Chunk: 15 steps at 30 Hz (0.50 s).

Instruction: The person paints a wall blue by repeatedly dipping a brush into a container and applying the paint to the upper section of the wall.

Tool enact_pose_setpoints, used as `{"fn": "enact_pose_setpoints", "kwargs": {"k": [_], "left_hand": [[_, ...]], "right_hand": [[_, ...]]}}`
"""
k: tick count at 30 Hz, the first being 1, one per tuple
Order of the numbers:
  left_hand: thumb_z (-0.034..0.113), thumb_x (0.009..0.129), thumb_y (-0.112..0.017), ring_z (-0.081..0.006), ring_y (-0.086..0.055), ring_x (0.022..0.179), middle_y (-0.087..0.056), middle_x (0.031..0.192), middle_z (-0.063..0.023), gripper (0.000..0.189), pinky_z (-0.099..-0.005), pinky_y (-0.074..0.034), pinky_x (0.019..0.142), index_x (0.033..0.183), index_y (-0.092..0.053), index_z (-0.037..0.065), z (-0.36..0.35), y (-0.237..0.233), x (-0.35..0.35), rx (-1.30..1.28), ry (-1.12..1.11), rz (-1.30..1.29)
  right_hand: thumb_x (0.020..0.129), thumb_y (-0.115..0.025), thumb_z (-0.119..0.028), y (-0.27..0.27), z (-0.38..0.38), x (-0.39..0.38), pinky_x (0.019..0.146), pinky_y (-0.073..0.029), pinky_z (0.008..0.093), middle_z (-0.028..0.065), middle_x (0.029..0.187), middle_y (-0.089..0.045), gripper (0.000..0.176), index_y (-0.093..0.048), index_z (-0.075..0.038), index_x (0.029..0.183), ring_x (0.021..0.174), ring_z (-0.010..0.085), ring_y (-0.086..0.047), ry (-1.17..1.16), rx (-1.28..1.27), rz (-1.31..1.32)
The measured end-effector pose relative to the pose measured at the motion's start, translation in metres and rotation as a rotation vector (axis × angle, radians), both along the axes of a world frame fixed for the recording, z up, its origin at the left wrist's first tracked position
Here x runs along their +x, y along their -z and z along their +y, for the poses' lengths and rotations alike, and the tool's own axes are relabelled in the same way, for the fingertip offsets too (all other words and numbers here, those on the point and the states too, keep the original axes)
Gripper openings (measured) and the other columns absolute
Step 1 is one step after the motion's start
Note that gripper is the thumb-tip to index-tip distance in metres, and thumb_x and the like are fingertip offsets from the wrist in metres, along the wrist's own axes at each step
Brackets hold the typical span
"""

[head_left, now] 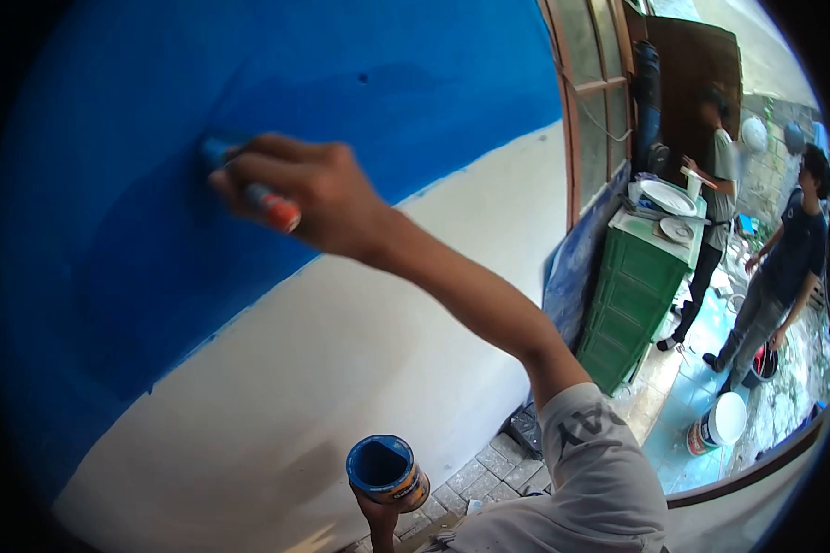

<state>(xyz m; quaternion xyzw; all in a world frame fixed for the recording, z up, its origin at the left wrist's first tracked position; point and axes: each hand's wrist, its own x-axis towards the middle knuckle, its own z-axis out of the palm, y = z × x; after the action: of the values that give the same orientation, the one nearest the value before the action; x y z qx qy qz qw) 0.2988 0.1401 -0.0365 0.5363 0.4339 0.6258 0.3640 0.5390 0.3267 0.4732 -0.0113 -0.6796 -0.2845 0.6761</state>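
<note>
Raised against the blue upper part of the wall (415, 55), my right hand (295, 184) is closed around a paintbrush (274, 207) with a red-tipped handle. Its bristle end touches the blue paint and is blurred. Below, a white band (341, 369) of wall meets the blue along a slanting edge. At the bottom centre my left hand (375, 509) holds a paint can (415, 488) from beneath and the side. The can is open at the top, with blue paint inside and on its rim.
A wooden-framed window (586, 111) borders the wall. Right of it stands a green cabinet (632, 295) carrying plates and dishes. Two people (721, 175) (793, 249) stand beyond. A white bucket (717, 424) sits on the blue tiled floor, and grey paving lies below the wall.
</note>
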Motion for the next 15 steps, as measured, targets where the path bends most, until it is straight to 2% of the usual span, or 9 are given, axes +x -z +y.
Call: {"fn": "enact_pose_setpoints", "kwargs": {"k": [2, 3, 5, 6, 7, 10, 11, 13, 15], "left_hand": [[0.02, 0.05, -0.107, -0.0262, -0.059, 0.127, -0.057, 0.137, -0.0102, 0.12, -0.0439, -0.048, 0.111, 0.149, -0.04, 0.009, 0.004, 0.001, 0.004, -0.003, 0.022, 0.019], [0.021, 0.05, -0.107, -0.0262, -0.059, 0.128, -0.057, 0.138, -0.0105, 0.121, -0.0443, -0.048, 0.111, 0.149, -0.039, 0.008, 0.008, -0.007, 0.012, -0.01, 0.022, 0.07], [0.021, 0.049, -0.108, -0.0263, -0.059, 0.128, -0.057, 0.138, -0.0109, 0.121, -0.0448, -0.048, 0.111, 0.149, -0.039, 0.008, 0.017, -0.025, 0.028, -0.017, 0.017, 0.11], [0.02, 0.051, -0.107, -0.025, -0.059, 0.127, -0.057, 0.137, -0.0103, 0.12, -0.0447, -0.049, 0.11, 0.149, -0.039, 0.008, 0.017, -0.034, 0.036, 0.013, 0.014, 0.151], [0.018, 0.052, -0.107, -0.0238, -0.06, 0.126, -0.057, 0.137, -0.0097, 0.119, -0.0446, -0.05, 0.11, 0.149, -0.039, 0.008, 0.017, -0.04, 0.041, 0.046, 0.01, 0.192], [0.019, 0.052, -0.107, -0.0239, -0.06, 0.125, -0.057, 0.136, -0.0093, 0.118, -0.0448, -0.05, 0.109, 0.148, -0.04, 0.008, 0.02, -0.044, 0.053, 0.039, 0.033, 0.106], [0.019, 0.052, -0.107, -0.0239, -0.06, 0.125, -0.057, 0.136, -0.0093, 0.118, -0.0448, -0.05, 0.109, 0.148, -0.04, 0.008, 0.018, -0.042, 0.055, 0.039, 0.025, 0.103], [0.017, 0.051, -0.108, -0.0257, -0.061, 0.125, -0.058, 0.136, -0.011, 0.12, -0.0436, -0.051, 0.107, 0.148, -0.039, 0.008, 0.018, -0.036, 0.059, 0.037, 0.051, 0.046], [0.017, 0.05, -0.108, -0.0256, -0.061, 0.124, -0.058, 0.136, -0.0108, 0.119, -0.0436, -0.051, 0.107, 0.148, -0.04, 0.008, 0.015, -0.034, 0.065, 0.025, 0.067, 0.03]], "right_hand": [[0.093, -0.08, -0.01, 0.003, -0.003, 0.004, 0.069, -0.064, 0.0299, 0.0124, 0.095, -0.076, 0.012, -0.07, -0.004, 0.098, 0.082, 0.025, -0.078, -0.132, -0.163, -0.008], [0.099, -0.074, -0.015, 0.004, 0.022, 0.017, 0.062, -0.06, 0.0301, 0.0115, 0.084, -0.074, 0.012, -0.073, -0.003, 0.099, 0.072, 0.0225, -0.076, -0.433, -0.216, 0.078], [0.103, -0.072, -0.021, 0.0, 0.043, 0.069, 0.057, -0.059, 0.0293, 0.0107, 0.084, -0.075, 0.022, -0.073, 0.001, 0.102, 0.068, 0.0192, -0.076, -0.59, -0.464, 0.323], [0.106, -0.068, -0.025, 0.003, 0.058, 0.099, 0.055, -0.059, 0.029, 0.0106, 0.083, -0.074, 0.031, -0.073, 0.005, 0.103, 0.067, 0.0182, -0.075, -0.582, -0.425, 0.428], [0.106, -0.067, -0.026, 0.005, 0.072, 0.132, 0.055, -0.058, 0.0282, 0.011, 0.076, -0.074, 0.033, -0.073, 0.006, 0.1, 0.063, 0.0173, -0.074, -0.509, -0.374, 0.51], [0.106, -0.067, -0.024, 0.009, 0.088, 0.212, 0.054, -0.054, 0.0276, 0.0087, 0.064, -0.071, 0.032, -0.073, 0.003, 0.091, 0.058, 0.0142, -0.071, -0.061, -0.297, 0.704], [0.106, -0.067, -0.024, 0.01, 0.087, 0.22, 0.054, -0.054, 0.0276, 0.0087, 0.064, -0.071, 0.032, -0.073, 0.003, 0.091, 0.058, 0.0142, -0.071, -0.068, -0.301, 0.699], [0.105, -0.068, -0.021, 0.004, 0.083, 0.233, 0.053, -0.052, 0.0296, 0.0072, 0.064, -0.069, 0.028, -0.071, 0.0, 0.087, 0.055, 0.0126, -0.066, 0.217, -0.311, 0.767], [0.108, -0.063, -0.026, 0.003, 0.085, 0.23, 0.055, -0.054, 0.027, 0.0083, 0.066, -0.071, 0.036, -0.072, 0.0, 0.084, 0.058, 0.0125, -0.071, 0.376, -0.26, 0.653]]}}
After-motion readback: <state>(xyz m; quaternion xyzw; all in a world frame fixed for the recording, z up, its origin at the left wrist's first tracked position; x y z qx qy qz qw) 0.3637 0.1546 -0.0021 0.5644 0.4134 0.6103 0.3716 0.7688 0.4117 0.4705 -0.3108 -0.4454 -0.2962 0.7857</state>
